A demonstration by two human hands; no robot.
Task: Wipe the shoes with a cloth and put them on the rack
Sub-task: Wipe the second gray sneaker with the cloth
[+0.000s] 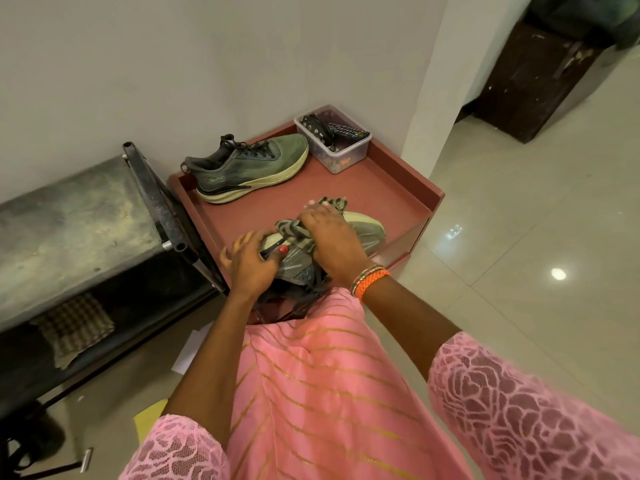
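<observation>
Green-grey, the near shoe lies on the red rack top, gripped at its heel by the left hand. Curled fingers of the right hand press a checked cloth onto it; the second shoe sits behind, near the wall.

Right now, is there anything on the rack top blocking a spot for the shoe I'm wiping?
Nothing visible does. The near shoe already lies on the reddish rack top; the other shoe sits along the back, the plastic box in the far corner, with bare surface between.
</observation>
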